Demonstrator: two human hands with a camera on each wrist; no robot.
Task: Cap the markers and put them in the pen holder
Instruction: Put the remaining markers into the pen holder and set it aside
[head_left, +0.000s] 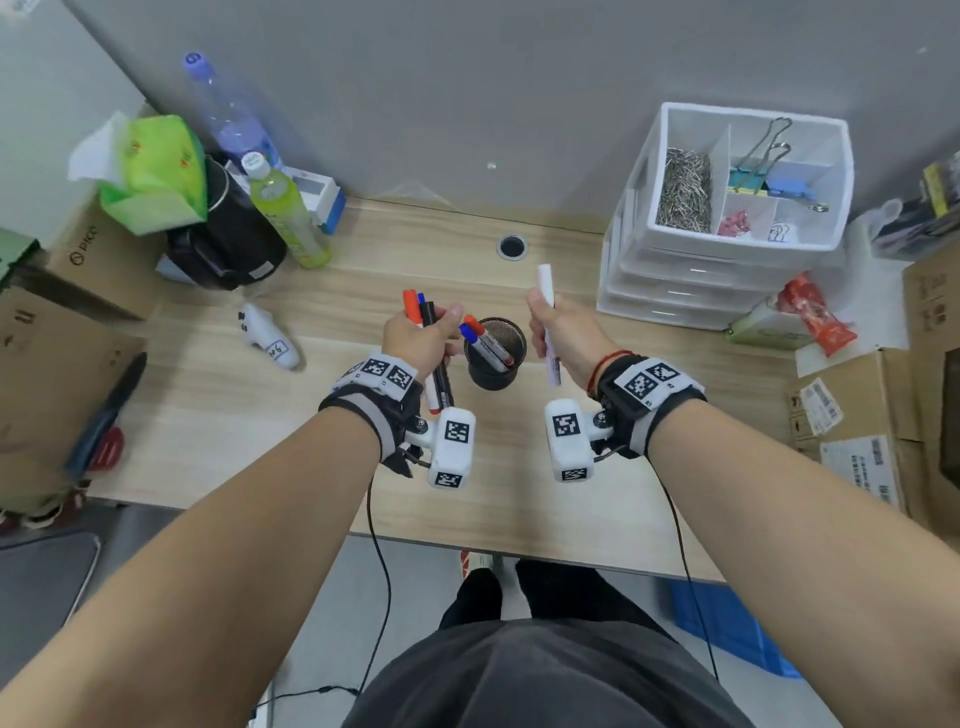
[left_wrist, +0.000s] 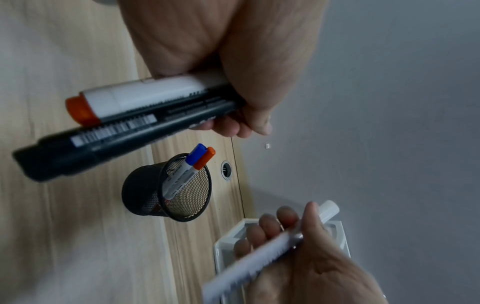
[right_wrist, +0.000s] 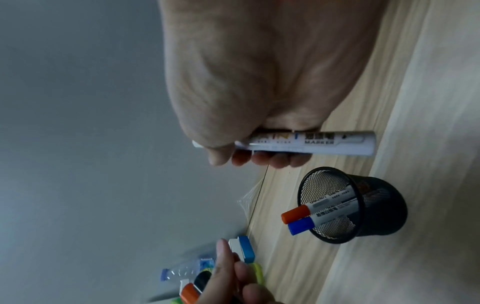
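Office desk setting: wood-grain desk (head_left: 597, 467) with cable grommet (head_left: 512, 246), white drawer organizer (head_left: 691, 291) holding paper clips (head_left: 683, 189) and binder clips (head_left: 769, 171), mesh pen holder (head_left: 493, 358), cardboard boxes (head_left: 93, 260) alongside.

Surface (head_left: 571, 493): pale wood-grain laminate, matt, smooth. Between the hands: round black wire-mesh metal pen holder (head_left: 493, 376), fine weave, dull finish. White plastic marker barrel (right_wrist: 311, 143) in right hand (head_left: 563, 332): smooth, slight gloss. Black plastic marker (left_wrist: 116, 131) in left hand (head_left: 415, 340): satin sheen.
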